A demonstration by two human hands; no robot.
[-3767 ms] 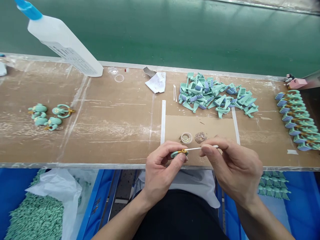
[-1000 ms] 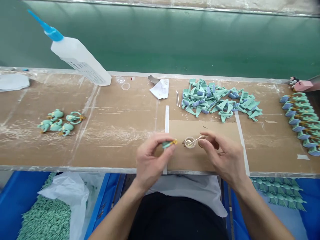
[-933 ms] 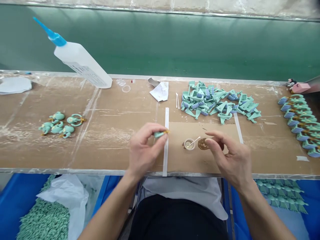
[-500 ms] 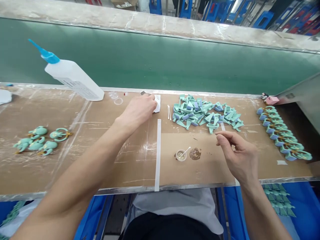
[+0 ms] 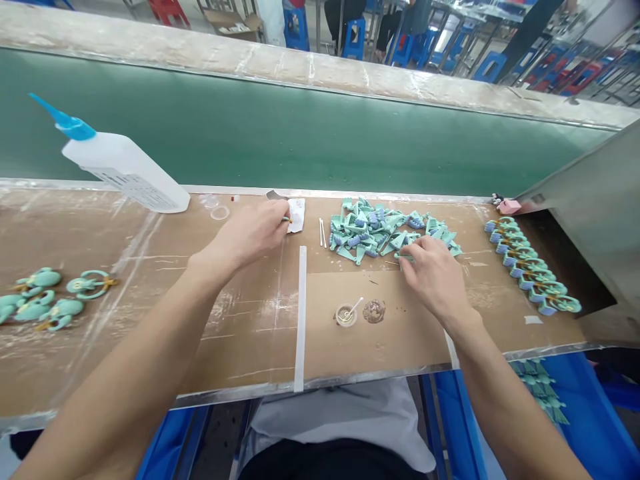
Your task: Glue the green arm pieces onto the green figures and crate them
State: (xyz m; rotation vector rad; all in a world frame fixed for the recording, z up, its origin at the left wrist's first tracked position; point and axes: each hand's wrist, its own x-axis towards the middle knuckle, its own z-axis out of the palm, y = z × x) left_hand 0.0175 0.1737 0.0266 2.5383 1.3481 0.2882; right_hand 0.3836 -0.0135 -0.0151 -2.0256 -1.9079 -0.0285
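Observation:
My left hand [image 5: 255, 232] is closed beside a white scrap of paper [image 5: 297, 215] at the back of the table. A small dark end shows at its fingertips; the rest is hidden. At the near edge of a pile of teal and purple plastic pieces [image 5: 367, 230], my right hand [image 5: 433, 273] pinches a teal piece [image 5: 404, 256], mostly covered by the fingers. Two cotton swabs [image 5: 323, 233] lie between the paper and the pile. Nearer to me, a small round cup [image 5: 346, 315] holds a swab, with a brown smear [image 5: 374, 311] next to it.
A white bottle with a blue nozzle [image 5: 130, 170] leans at the back left. Several teal ring-shaped parts [image 5: 63, 310] lie at the left. A row of assembled teal parts [image 5: 530, 263] runs along the right, by a grey panel [image 5: 595, 220]. Blue bins [image 5: 585, 400] sit below the table edge.
My right hand has moved left and forward to the pile's near edge, its fingers now on a teal piece. My left hand stays by the paper. The camera view has shifted slightly.

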